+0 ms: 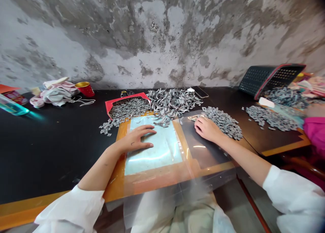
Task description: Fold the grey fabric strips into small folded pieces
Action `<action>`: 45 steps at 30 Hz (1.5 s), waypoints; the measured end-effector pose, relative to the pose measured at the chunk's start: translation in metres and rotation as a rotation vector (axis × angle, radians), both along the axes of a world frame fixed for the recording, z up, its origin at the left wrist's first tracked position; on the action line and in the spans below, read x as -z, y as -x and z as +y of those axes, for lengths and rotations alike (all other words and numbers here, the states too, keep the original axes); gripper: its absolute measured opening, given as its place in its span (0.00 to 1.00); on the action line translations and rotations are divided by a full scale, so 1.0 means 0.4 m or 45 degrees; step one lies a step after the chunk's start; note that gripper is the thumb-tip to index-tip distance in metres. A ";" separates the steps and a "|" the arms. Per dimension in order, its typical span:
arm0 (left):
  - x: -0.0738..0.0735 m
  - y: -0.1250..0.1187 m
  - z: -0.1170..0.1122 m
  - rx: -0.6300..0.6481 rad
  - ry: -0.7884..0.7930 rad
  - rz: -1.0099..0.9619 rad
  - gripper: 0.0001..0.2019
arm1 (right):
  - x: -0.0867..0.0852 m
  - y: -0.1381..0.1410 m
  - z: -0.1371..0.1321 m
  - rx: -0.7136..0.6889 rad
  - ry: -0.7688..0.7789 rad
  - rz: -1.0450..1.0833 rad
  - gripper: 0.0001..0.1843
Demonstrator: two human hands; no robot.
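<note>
My left hand [135, 140] lies flat, holding nothing, on a clear plastic sheet [193, 158] over a pale blue pad [157, 152]. My right hand [207, 130] rests palm down on the same sheet, fingers lightly curled, with nothing visible in them. Its fingertips are close to a heap of small grey pieces [222, 122]. Beyond my hands lies a loose pile of grey strips [174, 102]. To its left, a red-edged folder [128, 106] holds more small grey pieces, and some have spilled onto the tabletop.
The black tabletop [50, 152] has an orange edge. Further right are a grey heap [271, 118], a black perforated tray [270, 79], and a pink-sleeved person [316, 133]. A white cloth bundle [57, 94], gold-rimmed red cup [85, 89], and blue-green bottle [11, 104] stand left.
</note>
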State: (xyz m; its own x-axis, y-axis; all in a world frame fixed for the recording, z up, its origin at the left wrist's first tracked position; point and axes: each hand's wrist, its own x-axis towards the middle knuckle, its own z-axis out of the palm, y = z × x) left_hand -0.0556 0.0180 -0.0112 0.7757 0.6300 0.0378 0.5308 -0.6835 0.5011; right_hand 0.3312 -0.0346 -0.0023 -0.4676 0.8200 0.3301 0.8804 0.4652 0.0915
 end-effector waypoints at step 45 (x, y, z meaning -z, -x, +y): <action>0.015 0.006 0.013 -0.004 -0.023 0.033 0.31 | 0.020 -0.046 -0.053 -0.202 0.261 0.042 0.26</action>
State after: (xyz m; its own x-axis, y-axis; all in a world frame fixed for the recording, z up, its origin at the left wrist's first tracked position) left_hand -0.0578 0.0230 -0.0171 0.7745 0.6319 0.0291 0.5455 -0.6906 0.4749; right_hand 0.3497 -0.0559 -0.0105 -0.5872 0.7888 0.1814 0.7961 0.6033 -0.0464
